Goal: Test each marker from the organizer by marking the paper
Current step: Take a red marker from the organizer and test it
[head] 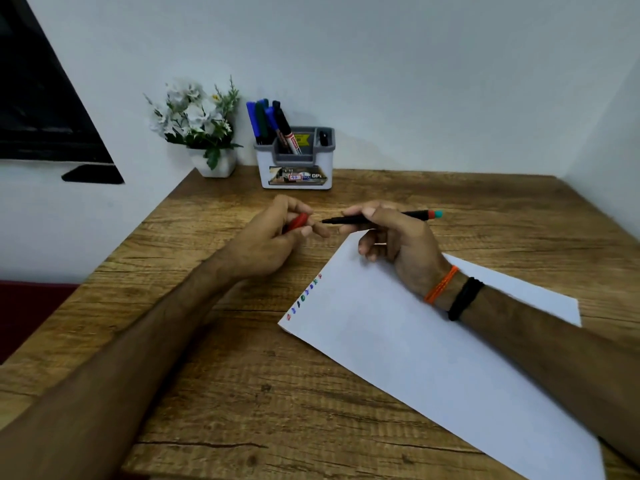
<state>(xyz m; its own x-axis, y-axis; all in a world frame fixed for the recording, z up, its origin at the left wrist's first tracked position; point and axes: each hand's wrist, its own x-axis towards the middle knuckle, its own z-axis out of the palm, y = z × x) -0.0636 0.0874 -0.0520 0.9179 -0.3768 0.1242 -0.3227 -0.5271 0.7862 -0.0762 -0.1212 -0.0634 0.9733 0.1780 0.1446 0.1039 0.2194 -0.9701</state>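
Note:
My right hand [394, 233] grips a thin black marker [415, 215] with a red and teal end, its tip pointing left, uncapped. My left hand [277, 237] is closed around the red cap [298, 221], a short gap from the tip. Both hands hover above the far corner of a white paper sheet [415, 348] lying slanted on the wooden desk [214, 393]. A row of several small coloured marks [304, 298] runs along the paper's left edge. The grey and white organizer [296, 168] stands at the back, holding several blue, green and black markers [268, 123].
A white pot of white flowers [204, 129] stands left of the organizer against the wall. A dark window frame [41, 109] fills the upper left. The desk's left edge drops to a dark red surface [31, 306].

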